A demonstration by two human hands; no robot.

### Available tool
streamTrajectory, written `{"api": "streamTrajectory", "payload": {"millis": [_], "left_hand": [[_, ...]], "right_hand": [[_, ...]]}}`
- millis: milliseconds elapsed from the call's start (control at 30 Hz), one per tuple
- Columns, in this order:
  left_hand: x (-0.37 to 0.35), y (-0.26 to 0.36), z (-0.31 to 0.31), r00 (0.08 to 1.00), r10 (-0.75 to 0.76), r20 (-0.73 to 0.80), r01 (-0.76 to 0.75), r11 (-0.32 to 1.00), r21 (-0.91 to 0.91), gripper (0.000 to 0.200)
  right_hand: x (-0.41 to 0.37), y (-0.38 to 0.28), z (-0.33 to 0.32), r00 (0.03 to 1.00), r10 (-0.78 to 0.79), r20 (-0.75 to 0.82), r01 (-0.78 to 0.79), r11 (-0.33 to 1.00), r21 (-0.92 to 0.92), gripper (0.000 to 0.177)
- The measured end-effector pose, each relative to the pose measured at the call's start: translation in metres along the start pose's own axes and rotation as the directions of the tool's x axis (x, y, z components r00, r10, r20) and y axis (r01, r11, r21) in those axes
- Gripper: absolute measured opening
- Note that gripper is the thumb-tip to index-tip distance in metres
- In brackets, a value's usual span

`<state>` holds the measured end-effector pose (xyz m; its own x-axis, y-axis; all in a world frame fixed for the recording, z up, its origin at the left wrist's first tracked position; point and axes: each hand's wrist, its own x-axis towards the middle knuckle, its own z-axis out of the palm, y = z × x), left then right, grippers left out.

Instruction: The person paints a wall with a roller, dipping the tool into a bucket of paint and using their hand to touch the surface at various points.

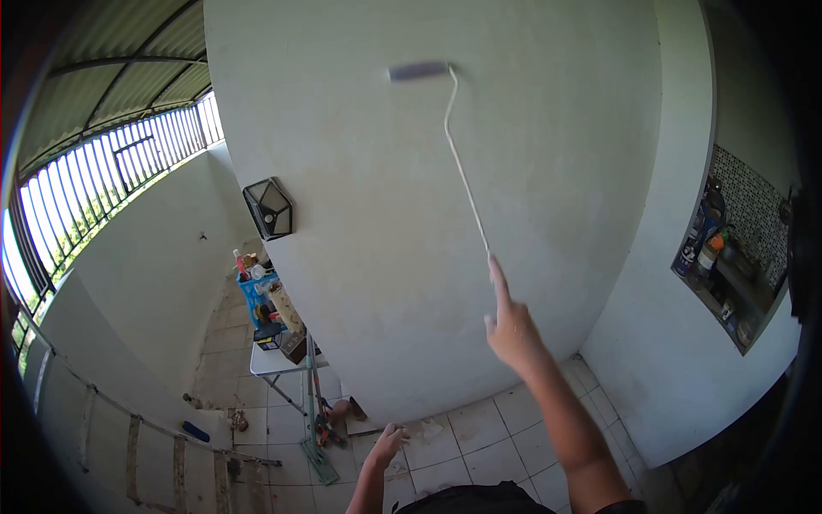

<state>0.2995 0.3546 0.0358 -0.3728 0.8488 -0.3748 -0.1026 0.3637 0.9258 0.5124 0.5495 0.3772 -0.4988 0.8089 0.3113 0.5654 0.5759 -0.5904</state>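
My right hand [515, 332] is wrapped round the handle of a paint roller, its index finger stretched along the grip. The long pale rod of the paint roller [465, 176] runs up from the hand, and its grey sleeve lies against the upper part of the white wall [368, 171]. Low in the view, my left hand [390, 444] hangs over the tiled floor, fingers loosely bent and apart, holding nothing.
A wall lamp [269, 208] sits at the wall's left edge. Behind that edge, a small table [264, 361] carries a blue crate [253, 295] and tools. A green-headed mop [320, 463] leans there. A ladder [154, 445] lies lower left. Bottles fill the right-hand opening [728, 257].
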Motion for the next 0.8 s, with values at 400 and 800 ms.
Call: {"api": "streamTrajectory", "payload": {"millis": [400,800], "left_hand": [[0.020,-0.017,0.024,0.990,-0.008,0.142,-0.002,0.997,0.071,0.033],[-0.008,0.061,0.039,0.964,0.160,0.212,-0.163,0.987,-0.007,0.031]], "right_hand": [[-0.073,0.036,0.018,0.982,0.143,0.120,-0.129,0.984,-0.120,0.095],[-0.100,0.009,-0.045,0.983,-0.051,-0.174,0.081,0.982,0.171,0.055]]}}
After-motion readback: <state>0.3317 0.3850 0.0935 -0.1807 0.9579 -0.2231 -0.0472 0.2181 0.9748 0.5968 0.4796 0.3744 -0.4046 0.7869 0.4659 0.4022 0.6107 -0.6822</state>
